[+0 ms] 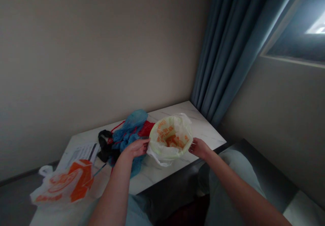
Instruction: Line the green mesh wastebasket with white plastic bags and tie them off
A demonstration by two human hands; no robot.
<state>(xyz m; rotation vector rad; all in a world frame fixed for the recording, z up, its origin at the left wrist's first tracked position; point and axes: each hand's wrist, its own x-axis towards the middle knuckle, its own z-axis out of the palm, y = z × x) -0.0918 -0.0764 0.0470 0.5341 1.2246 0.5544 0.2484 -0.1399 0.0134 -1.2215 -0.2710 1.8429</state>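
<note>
A pale green waste bin (153, 133), round and open at the top, stands on or just over the table's right half. A translucent white plastic bag (183, 126) with orange print lines it, its edge folded out over the rim. My left hand (138, 147) is closed at the bin's left side, thumb by the rim. On the opposite side, my right hand (200, 148) has its fingers curled against the bin and the bag's overhang. Both hands' fingertips are partly hidden. Left of the bin lie crumpled blue plastic bags (127, 133), with red (146, 128) and black (103, 146) bags among them.
The white marbled table (162, 178) runs along the wall. On its left are a white bag with orange print (67, 182) and a printed sheet (80, 155). A blue curtain (228, 50) hangs behind the right end; my knees are below the front edge.
</note>
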